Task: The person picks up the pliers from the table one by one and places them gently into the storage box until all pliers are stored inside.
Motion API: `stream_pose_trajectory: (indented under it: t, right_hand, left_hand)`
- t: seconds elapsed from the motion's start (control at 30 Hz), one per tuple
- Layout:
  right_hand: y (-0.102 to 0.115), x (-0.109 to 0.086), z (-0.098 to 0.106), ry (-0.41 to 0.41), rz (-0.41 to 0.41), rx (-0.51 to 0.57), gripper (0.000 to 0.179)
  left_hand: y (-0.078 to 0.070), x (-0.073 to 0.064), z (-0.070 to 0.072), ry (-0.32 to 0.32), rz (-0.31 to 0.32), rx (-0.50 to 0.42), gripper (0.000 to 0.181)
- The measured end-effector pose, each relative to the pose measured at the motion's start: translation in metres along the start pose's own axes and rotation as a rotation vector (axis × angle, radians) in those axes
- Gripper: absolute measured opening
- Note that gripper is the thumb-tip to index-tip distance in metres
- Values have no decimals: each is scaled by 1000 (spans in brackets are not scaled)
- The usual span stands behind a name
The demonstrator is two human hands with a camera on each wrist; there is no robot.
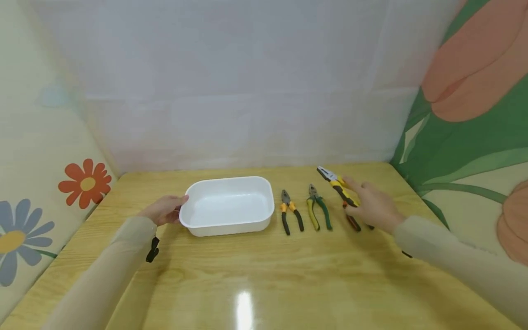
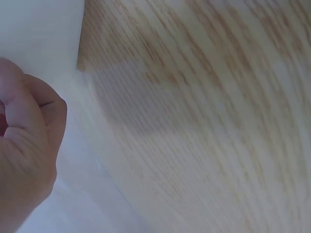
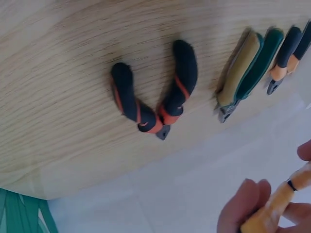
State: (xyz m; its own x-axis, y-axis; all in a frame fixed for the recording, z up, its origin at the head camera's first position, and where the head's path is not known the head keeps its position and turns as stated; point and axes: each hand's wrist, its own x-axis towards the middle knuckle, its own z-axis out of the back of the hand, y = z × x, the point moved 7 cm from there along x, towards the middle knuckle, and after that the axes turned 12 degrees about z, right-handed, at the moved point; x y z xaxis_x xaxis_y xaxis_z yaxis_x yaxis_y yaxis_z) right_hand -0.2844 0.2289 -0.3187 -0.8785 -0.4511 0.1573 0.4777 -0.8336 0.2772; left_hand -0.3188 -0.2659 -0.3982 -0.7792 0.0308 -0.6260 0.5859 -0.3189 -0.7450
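Note:
My left hand (image 1: 164, 210) grips the left end of a white plastic basin (image 1: 231, 229), thumb at the rim and fingers lower at its side. In the left wrist view that hand (image 2: 29, 131) shows curled beside the white wall. My right hand (image 1: 374, 206) holds yellow-and-black pliers (image 1: 337, 183) raised over the table, their metal jaws pointing away to the far left. Under this hand lies a pair of red-and-black pliers (image 3: 184, 73), handles spread, partly hidden in the head view. Yellow-and-green pliers (image 1: 323, 213) and orange-and-black pliers (image 1: 286, 197) lie between it and the basin.
The wood-grain table (image 1: 214, 279) ends at a white cloth backdrop (image 1: 247, 128). Flower-printed cloths stand at the left (image 1: 41, 137) and right (image 1: 462, 156) sides. Both sleeved forearms reach over the table's front part.

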Motion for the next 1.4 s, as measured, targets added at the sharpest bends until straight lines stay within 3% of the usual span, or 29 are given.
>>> stream_pose_trajectory:
  t: [0.3, 0.63, 0.87, 1.4]
  right_hand:
    - [26, -5, -3, -36, 78, -33, 73]
    - [54, 7, -13, -11, 133, -5, 78]
    - [70, 17, -17, -2, 157, 4, 73]
    - [97, 43, -26, 11, 231, 43, 77]
  left_hand:
    - [5, 6, -8, -15, 18, 7, 58]
    - [16, 5, -8, 7, 3, -12, 58]
    - [11, 2, -7, -6, -12, 11, 54]
    - [1, -1, -1, -33, -13, -29, 54]
